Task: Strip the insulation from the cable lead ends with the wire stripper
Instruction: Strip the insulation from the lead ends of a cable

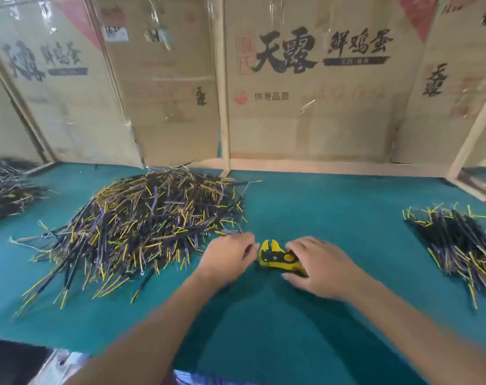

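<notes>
The right hand (319, 266) rests on the yellow wire stripper (278, 258), fingers loosely spread over its handles. The left hand (227, 257) hovers just beside the stripper's head, its fingers lightly curled; whether they pinch a lead is unclear. The big cable pile (141, 223) lies left of them on the bench (305, 315).

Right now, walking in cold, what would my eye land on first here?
Probably the big heap of cable leads, dark with yellow and purple ends, spilling over the left of the green table. Next, the yellow wire stripper lying near the middle, with the right hand on its handles and the left hand just beside its head. A neater small bundle sits at the right edge.
</notes>
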`<state>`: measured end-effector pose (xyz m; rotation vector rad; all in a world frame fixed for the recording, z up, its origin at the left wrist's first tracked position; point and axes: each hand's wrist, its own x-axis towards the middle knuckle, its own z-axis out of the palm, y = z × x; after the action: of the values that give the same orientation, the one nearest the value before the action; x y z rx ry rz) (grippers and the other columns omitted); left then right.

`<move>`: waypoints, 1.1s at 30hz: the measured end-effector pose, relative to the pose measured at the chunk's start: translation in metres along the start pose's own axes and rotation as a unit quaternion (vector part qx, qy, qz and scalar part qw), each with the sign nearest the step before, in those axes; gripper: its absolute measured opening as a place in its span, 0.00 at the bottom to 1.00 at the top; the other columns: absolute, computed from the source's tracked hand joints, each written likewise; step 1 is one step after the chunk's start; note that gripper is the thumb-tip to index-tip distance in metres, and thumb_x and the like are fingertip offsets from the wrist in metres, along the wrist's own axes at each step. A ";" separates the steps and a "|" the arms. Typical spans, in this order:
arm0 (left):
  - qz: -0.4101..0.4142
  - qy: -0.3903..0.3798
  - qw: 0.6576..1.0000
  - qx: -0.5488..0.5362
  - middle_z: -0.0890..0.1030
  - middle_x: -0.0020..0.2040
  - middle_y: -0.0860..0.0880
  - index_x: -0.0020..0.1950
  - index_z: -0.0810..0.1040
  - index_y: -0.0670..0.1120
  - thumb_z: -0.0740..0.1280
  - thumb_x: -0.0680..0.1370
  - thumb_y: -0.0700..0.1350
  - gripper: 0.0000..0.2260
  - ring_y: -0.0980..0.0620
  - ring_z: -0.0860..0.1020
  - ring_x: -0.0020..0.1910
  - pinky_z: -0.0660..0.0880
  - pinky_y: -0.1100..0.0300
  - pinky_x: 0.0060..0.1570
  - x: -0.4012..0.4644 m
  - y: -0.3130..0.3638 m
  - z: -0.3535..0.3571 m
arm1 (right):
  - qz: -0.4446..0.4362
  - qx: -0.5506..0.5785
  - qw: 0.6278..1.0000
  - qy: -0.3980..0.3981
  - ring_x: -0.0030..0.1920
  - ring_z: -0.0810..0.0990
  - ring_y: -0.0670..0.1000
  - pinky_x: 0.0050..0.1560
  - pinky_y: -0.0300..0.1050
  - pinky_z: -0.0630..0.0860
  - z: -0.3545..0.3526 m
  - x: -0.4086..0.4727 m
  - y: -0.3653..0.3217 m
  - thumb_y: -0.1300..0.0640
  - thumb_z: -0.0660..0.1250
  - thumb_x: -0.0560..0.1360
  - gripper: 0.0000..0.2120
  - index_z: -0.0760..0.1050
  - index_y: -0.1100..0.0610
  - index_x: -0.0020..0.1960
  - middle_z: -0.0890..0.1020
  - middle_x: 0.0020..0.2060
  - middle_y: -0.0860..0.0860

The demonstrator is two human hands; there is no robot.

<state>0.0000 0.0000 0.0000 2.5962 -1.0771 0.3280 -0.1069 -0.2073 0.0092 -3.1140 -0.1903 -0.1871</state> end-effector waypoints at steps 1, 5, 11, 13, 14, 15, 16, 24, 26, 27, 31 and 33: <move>-0.002 0.012 1.000 0.004 0.77 0.37 0.50 0.41 0.68 0.50 0.58 0.83 0.53 0.12 0.43 0.78 0.40 0.66 0.53 0.36 -0.001 -0.002 0.007 | 0.015 0.004 1.000 -0.005 0.65 0.71 0.49 0.64 0.44 0.68 0.009 0.003 0.003 0.31 0.54 0.78 0.30 0.65 0.50 0.71 0.75 0.65 0.46; 0.002 0.089 0.996 -0.032 0.69 0.30 0.54 0.38 0.61 0.52 0.58 0.79 0.54 0.12 0.47 0.73 0.30 0.59 0.59 0.30 -0.005 -0.014 0.025 | 0.072 0.041 0.996 0.035 0.61 0.71 0.42 0.58 0.38 0.70 0.036 0.000 0.016 0.25 0.46 0.74 0.33 0.68 0.44 0.68 0.74 0.62 0.39; -0.032 0.091 0.994 -0.054 0.68 0.30 0.53 0.38 0.64 0.51 0.61 0.79 0.53 0.13 0.49 0.69 0.30 0.62 0.57 0.32 -0.002 -0.014 0.025 | 0.078 0.069 0.994 0.045 0.58 0.67 0.37 0.53 0.32 0.63 0.030 0.000 0.016 0.26 0.51 0.75 0.30 0.67 0.42 0.68 0.71 0.61 0.35; -0.032 0.091 0.994 -0.059 0.70 0.31 0.53 0.38 0.65 0.51 0.62 0.80 0.52 0.12 0.48 0.70 0.31 0.65 0.55 0.32 -0.003 -0.013 0.024 | 0.078 0.064 0.994 0.040 0.60 0.67 0.37 0.54 0.31 0.62 0.030 -0.002 0.015 0.27 0.52 0.76 0.29 0.67 0.43 0.69 0.71 0.62 0.36; -0.039 0.093 0.993 -0.069 0.70 0.31 0.53 0.38 0.66 0.51 0.63 0.80 0.51 0.12 0.48 0.70 0.31 0.66 0.55 0.33 -0.004 -0.013 0.022 | 0.077 0.063 0.994 0.041 0.61 0.67 0.37 0.54 0.31 0.62 0.029 -0.003 0.014 0.28 0.53 0.76 0.28 0.67 0.43 0.68 0.71 0.63 0.36; -0.047 0.097 0.991 -0.077 0.70 0.31 0.54 0.39 0.67 0.51 0.63 0.80 0.51 0.11 0.49 0.69 0.32 0.67 0.54 0.33 -0.004 -0.014 0.022 | 0.075 0.064 0.994 0.042 0.61 0.68 0.38 0.53 0.31 0.63 0.028 -0.002 0.014 0.28 0.53 0.76 0.27 0.67 0.43 0.68 0.71 0.62 0.36; -0.056 0.100 0.990 -0.086 0.71 0.32 0.54 0.40 0.68 0.51 0.63 0.80 0.50 0.10 0.49 0.70 0.32 0.68 0.54 0.34 -0.004 -0.014 0.021 | 0.070 0.065 0.995 0.035 0.61 0.69 0.39 0.53 0.33 0.65 0.027 -0.001 0.014 0.29 0.54 0.77 0.26 0.68 0.44 0.67 0.71 0.62 0.36; 0.014 0.123 0.981 0.153 0.80 0.44 0.47 0.49 0.75 0.46 0.66 0.77 0.42 0.02 0.44 0.78 0.46 0.74 0.53 0.42 0.043 -0.037 -0.002 | 0.018 0.024 1.000 0.009 0.63 0.70 0.42 0.58 0.37 0.69 0.022 0.020 0.023 0.28 0.53 0.77 0.26 0.69 0.44 0.66 0.73 0.62 0.38; -0.044 0.074 0.972 0.220 0.79 0.53 0.46 0.57 0.74 0.45 0.62 0.78 0.40 0.08 0.43 0.75 0.55 0.72 0.52 0.51 0.068 -0.061 -0.020 | 0.032 0.059 0.997 0.021 0.64 0.69 0.41 0.58 0.34 0.64 0.026 0.018 0.023 0.28 0.55 0.76 0.27 0.68 0.43 0.68 0.73 0.64 0.37; -0.066 0.051 0.967 0.239 0.78 0.56 0.45 0.59 0.74 0.45 0.62 0.78 0.39 0.10 0.43 0.75 0.57 0.71 0.52 0.53 0.076 -0.072 -0.028 | 0.035 0.071 0.997 0.027 0.65 0.69 0.40 0.58 0.33 0.62 0.027 0.018 0.023 0.28 0.55 0.76 0.27 0.68 0.42 0.68 0.72 0.65 0.37; -0.105 0.012 0.958 0.266 0.79 0.55 0.45 0.58 0.76 0.46 0.64 0.76 0.35 0.12 0.42 0.75 0.58 0.72 0.51 0.55 0.096 -0.093 -0.039 | 0.034 0.085 0.995 0.027 0.67 0.66 0.39 0.59 0.32 0.59 0.030 0.017 0.024 0.25 0.48 0.74 0.33 0.66 0.41 0.71 0.70 0.67 0.35; -0.109 0.005 0.967 0.229 0.81 0.54 0.45 0.54 0.78 0.46 0.64 0.78 0.39 0.08 0.43 0.76 0.56 0.72 0.51 0.53 0.102 -0.090 -0.034 | 0.036 0.097 0.994 0.026 0.66 0.66 0.37 0.59 0.31 0.59 0.030 0.016 0.025 0.24 0.45 0.72 0.35 0.65 0.40 0.71 0.69 0.67 0.34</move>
<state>0.1315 0.0066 0.0467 3.0774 -0.7688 0.5951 -0.0841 -0.2294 -0.0187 -2.9129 -0.0879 -0.2340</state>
